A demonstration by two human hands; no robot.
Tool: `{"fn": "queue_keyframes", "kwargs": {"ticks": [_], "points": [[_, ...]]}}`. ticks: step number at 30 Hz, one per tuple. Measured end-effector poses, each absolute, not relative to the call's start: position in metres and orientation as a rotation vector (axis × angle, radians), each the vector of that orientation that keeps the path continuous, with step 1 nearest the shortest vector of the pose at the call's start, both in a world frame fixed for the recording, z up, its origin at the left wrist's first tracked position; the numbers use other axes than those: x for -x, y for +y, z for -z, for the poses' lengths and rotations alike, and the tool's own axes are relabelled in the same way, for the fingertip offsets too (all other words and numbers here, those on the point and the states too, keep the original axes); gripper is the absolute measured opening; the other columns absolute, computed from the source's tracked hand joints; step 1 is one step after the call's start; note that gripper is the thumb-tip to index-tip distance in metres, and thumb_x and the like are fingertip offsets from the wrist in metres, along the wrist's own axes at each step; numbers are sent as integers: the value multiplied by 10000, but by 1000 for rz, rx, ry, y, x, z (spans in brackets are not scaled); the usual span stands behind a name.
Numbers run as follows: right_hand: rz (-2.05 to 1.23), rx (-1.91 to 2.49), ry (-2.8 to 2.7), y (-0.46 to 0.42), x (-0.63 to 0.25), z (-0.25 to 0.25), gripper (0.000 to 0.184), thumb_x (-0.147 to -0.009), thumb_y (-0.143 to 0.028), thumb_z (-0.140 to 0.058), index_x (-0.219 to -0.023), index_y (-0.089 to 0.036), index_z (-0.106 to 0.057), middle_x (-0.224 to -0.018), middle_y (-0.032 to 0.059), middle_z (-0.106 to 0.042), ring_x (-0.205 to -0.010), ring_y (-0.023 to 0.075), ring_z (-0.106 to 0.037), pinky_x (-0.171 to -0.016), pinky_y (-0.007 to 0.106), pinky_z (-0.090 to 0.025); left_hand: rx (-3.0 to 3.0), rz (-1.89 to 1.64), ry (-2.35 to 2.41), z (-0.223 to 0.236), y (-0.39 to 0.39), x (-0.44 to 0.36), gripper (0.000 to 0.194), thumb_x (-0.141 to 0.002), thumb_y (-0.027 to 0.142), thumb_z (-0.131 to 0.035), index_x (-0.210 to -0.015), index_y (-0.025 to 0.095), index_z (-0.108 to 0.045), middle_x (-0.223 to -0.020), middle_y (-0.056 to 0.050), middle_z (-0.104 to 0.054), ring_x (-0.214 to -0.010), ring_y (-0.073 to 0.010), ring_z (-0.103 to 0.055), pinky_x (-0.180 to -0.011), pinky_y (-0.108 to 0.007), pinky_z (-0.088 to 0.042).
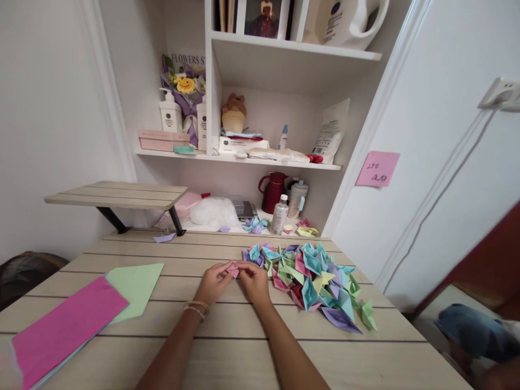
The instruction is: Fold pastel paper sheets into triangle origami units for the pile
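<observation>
A small folded piece of pink paper [233,269] is pinched between both my hands, just above the slatted wooden table [227,346]. My left hand [214,283], with bracelets at its wrist, grips the paper's left side between thumb and fingers. On the opposite side my right hand [254,280] holds it the same way, partly covering it. Right of my right hand lies a heap of folded paper boats [311,276] in blue, green, pink, purple and yellow. Sheets of magenta paper [71,330] and light green paper [136,290] lie at the table's left.
A small raised wooden stand [117,194] is at the back left, with a purple folded paper [164,238] beneath it. Behind the table, a clear bottle [279,215], a red jug [273,192] and a plastic bag [214,212] stand below white shelves [276,160].
</observation>
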State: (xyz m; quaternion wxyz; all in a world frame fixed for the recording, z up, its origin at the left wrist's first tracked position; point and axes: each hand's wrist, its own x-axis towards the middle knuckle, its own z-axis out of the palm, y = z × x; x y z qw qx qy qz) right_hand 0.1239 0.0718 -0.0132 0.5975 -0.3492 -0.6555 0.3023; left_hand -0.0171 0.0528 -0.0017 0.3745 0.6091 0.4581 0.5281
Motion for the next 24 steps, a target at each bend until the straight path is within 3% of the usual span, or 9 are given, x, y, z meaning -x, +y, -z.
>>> {"fn": "queue_keyframes", "kwargs": {"ticks": [4,10,15,19,24], "points": [[-749,808,-1501,71,-125,13,210,-692,-138,-545,-792,-222,-709,-896,53,-694,-844,198,-638,-787,350,-494,-1362,-1344,1138,1,54,17,436,-650,354,-641,-1012,110,-630,-998,-117,-660,-837,-215,-633,-733,-344,-533],[-857,830,-1493,67,-122,9,140,-691,-226,-606,-790,-189,-698,-907,84,-682,-794,211,-644,-683,322,-524,-1315,-1379,1151,-1,57,20,515,-553,263,-723,-1027,108,-594,-806,-83,-697,-779,-197,-649,-761,-329,-512],[-893,853,-1465,71,-122,12,321,-703,-322,-627,-983,-165,-631,-831,74,-680,-682,186,-638,-592,287,-521,-1357,-1344,1109,0,57,21,352,-563,265,-712,-868,100,-651,-808,-99,-701,-766,-203,-646,-765,-339,-506],[-719,897,-1579,73,-125,13,219,-732,-335,-600,-876,-193,-683,-819,68,-676,-724,188,-622,-602,272,-504,-1411,-1302,1074,0,56,22,309,-610,308,-676,-859,124,-674,-850,-79,-702,-771,-199,-637,-772,-340,-499],[-590,934,-1637,70,-126,12,153,-717,-297,-611,-804,-200,-693,-761,51,-665,-652,164,-597,-572,254,-484,-1661,-1305,1140,-6,56,26,214,-683,357,-606,-733,175,-708,-758,-56,-698,-776,-200,-618,-782,-309,-475]]}}
